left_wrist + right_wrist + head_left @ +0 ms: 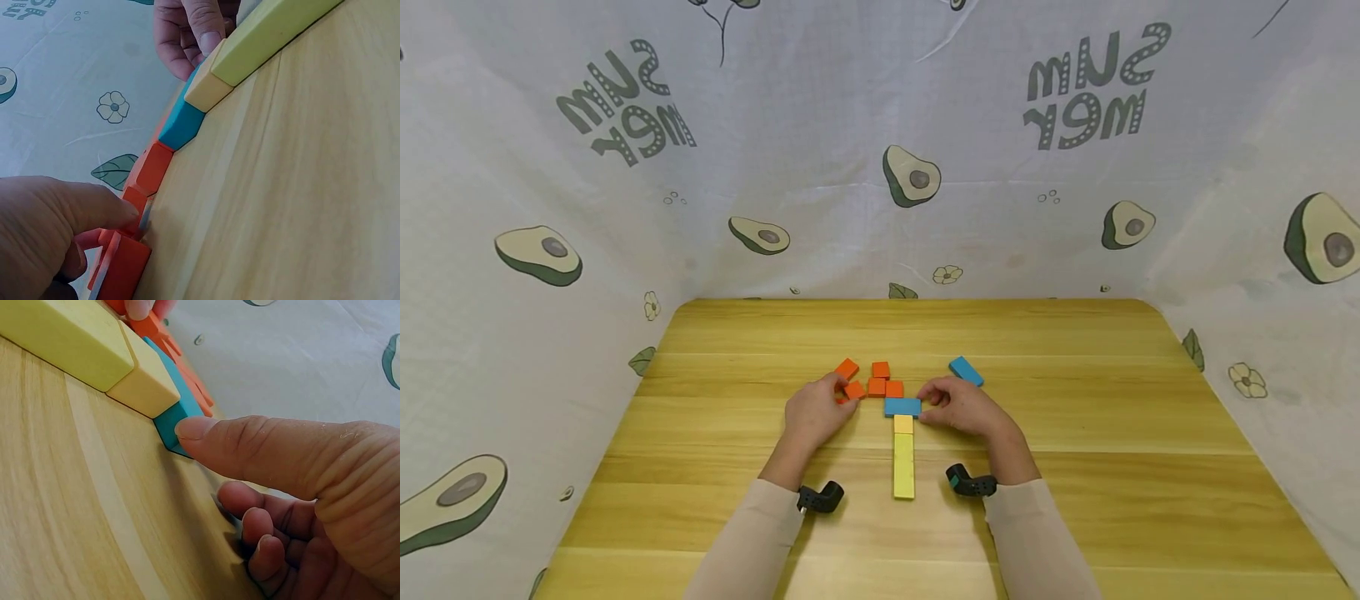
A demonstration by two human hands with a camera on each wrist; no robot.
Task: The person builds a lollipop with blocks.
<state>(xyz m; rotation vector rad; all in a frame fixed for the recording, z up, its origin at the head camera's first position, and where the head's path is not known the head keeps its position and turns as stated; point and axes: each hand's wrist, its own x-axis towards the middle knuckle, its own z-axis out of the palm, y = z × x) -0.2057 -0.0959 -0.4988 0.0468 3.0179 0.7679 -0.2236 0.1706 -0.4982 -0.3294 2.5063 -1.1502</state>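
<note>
My left hand [817, 412] pinches a small orange block [854, 389] between thumb and fingers, among other orange blocks [124, 265]. Across the top of a straight row lies a blue block [902, 407]. At its right end is my right hand [967, 406]; the thumb presses the block's end [177, 432], the index finger is near its far corner, and the other fingers curl loosely. Below the blue block, a small pale orange block [903, 424] meets a long yellow-green block [904, 465]. Two orange blocks [886, 388] sit side by side just beyond the blue one.
Another orange block [880, 369] lies behind that pair, and one more [847, 368] is beyond my left fingers. A second blue block [966, 371] lies slanted behind my right hand. The wooden table [1075, 517] meets a printed cloth [842, 192] at the back and sides.
</note>
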